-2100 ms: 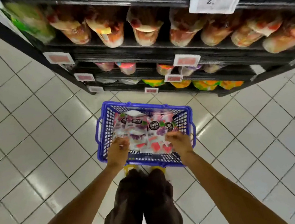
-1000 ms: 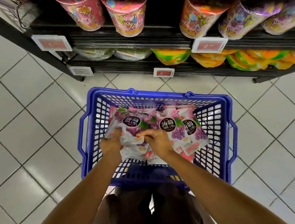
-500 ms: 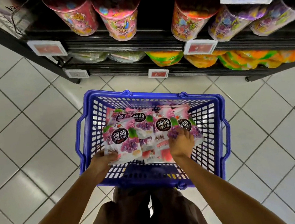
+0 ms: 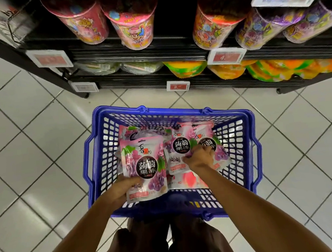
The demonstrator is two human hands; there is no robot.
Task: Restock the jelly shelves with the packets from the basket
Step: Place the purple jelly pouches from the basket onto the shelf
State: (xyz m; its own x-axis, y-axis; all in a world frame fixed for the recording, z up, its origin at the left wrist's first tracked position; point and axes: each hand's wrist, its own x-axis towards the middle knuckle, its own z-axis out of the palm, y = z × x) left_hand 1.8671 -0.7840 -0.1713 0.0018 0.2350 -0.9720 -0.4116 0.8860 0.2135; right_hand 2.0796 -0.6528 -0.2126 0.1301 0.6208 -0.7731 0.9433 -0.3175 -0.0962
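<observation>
A blue plastic basket point(image 4: 250, 138) stands on the tiled floor in front of me, holding several pink and purple grape jelly packets. My left hand point(image 4: 124, 187) grips one grape jelly packet point(image 4: 144, 168) by its lower left edge, lifted a little above the pile. My right hand point(image 4: 201, 156) reaches into the basket, and its fingers pinch a second packet point(image 4: 180, 146) lying in the pile. Beyond the basket are the black jelly shelves point(image 4: 138, 52).
The shelves carry pink, orange and purple jelly tubs point(image 4: 132, 26) above and green and orange jelly bags point(image 4: 186, 67) below. Price tags point(image 4: 226, 56) line the shelf edges. Pale tiled floor point(image 4: 23, 158) lies left and right of the basket. My legs are just behind it.
I have leaned closer to the basket. My left hand has raised a grape packet off the pile. My right hand has shifted right onto another packet.
</observation>
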